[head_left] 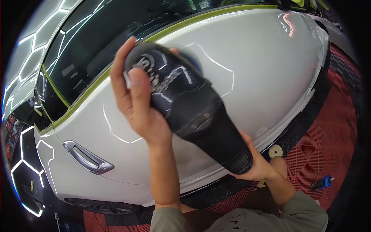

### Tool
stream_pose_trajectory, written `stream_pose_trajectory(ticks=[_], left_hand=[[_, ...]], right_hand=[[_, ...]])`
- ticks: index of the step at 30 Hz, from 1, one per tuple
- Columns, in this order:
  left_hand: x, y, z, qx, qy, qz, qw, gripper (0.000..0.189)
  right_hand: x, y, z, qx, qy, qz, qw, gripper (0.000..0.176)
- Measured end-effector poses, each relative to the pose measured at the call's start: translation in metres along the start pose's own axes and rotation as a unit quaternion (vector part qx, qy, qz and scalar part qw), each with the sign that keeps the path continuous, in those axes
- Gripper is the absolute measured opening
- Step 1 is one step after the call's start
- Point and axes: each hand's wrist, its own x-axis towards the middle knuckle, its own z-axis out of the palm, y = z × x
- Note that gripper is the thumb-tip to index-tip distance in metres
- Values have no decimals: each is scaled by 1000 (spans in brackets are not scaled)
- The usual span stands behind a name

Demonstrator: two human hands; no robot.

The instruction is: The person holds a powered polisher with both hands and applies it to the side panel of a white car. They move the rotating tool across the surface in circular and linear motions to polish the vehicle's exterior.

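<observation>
I hold a black polishing machine [193,108] against a white car door [262,69]. My left hand [135,100] wraps over its rounded head, fingers curled around the top. My right hand [257,164] grips the rear end of its handle from underneath. A blue pad edge [195,60] shows under the machine's head, pressed on the paint.
Yellow-green masking tape [116,67] runs along the dark window edge. A chrome door handle [87,158] sits at lower left. Below the car lies red grid flooring [328,127] with a round pale pad [275,150] and a small blue-capped bottle [322,181].
</observation>
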Motion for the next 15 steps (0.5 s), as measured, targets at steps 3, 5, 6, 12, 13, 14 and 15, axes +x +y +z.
stream_pose_trajectory(ticks=[3,5,6,12,13,14,15], left_hand=[[10,-31,38,-42,-19,-11,999,38],[17,-47,60,36,-33,18,999,36],[20,-55,76,-5,-6,-7,1000,33],[40,-77,106,34,-50,-29,998,33],[42,-78,101,57,-27,-6,998,34],[43,-71,90,49,-29,-12,998,33],[42,-60,78,42,-30,-18,998,33]], right_hand=[[-14,6,-39,-32,35,12,999,114],[-22,6,-59,-28,82,59,994,107],[-27,6,-69,-15,99,98,990,101],[-29,7,-78,69,186,178,964,52],[-25,5,-71,70,179,184,964,50],[-22,1,-64,72,171,189,964,47],[-18,-1,-56,73,162,194,965,45]])
